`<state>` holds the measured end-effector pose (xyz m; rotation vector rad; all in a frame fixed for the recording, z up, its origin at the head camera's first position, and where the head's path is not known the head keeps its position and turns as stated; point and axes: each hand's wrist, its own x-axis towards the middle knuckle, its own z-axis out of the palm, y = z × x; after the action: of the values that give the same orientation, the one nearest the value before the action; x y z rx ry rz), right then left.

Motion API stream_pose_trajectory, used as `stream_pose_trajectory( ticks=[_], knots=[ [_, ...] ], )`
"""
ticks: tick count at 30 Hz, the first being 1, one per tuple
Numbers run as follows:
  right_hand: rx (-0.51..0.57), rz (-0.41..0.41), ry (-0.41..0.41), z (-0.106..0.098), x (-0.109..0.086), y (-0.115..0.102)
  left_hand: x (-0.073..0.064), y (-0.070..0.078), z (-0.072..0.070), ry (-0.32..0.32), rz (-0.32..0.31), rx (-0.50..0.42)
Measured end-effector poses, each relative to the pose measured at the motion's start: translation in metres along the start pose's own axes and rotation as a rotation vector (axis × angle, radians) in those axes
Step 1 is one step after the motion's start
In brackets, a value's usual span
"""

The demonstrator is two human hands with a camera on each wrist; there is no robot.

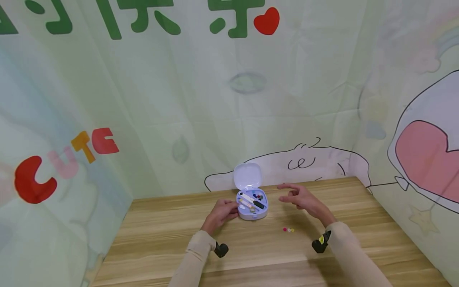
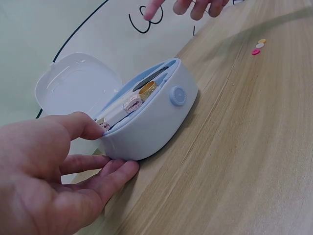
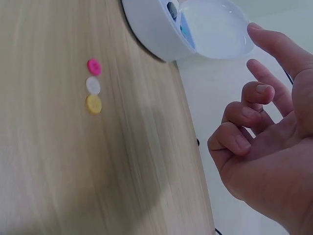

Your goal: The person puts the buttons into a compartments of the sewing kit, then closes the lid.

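Observation:
A small pale-blue sewing box [image 1: 252, 214] stands on the table with its white lid [image 1: 248, 176] raised at the back. Inside lie a slim dark-tipped tool [image 1: 257, 203], a gold thimble [image 2: 148, 89], a folded measuring tape [image 2: 132, 103] and several small coloured pieces [image 1: 257, 196]. My left hand [image 1: 221, 214] holds the box's left side, thumb at the rim and fingers low against the wall. Right of the box, my right hand [image 1: 302, 199] hovers with nothing in it, index finger and thumb extended, the others loosely bent.
Three buttons, pink [image 3: 94, 67], white [image 3: 93, 85] and yellow [image 3: 93, 104], lie in a row on the wooden table [image 1: 161, 239], right of the box and nearer to me. A printed cloth backdrop [image 1: 179, 99] rises behind the table's back edge and along both sides.

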<state>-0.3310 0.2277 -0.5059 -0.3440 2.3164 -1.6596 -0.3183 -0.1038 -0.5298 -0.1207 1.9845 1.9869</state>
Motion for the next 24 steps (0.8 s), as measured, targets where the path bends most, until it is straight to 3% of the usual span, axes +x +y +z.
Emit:
stream_pose_trajectory(
  ticks=[12,24],
  knots=[
    [-0.186,-0.009,-0.017,-0.006,-0.024,0.012,0.002,-0.001,0.0,-0.004,-0.003,-0.002],
    [-0.281,-0.112,-0.12,-0.005,-0.04,0.031,0.005,-0.003,-0.001,-0.003,-0.013,-0.011]
  ],
)
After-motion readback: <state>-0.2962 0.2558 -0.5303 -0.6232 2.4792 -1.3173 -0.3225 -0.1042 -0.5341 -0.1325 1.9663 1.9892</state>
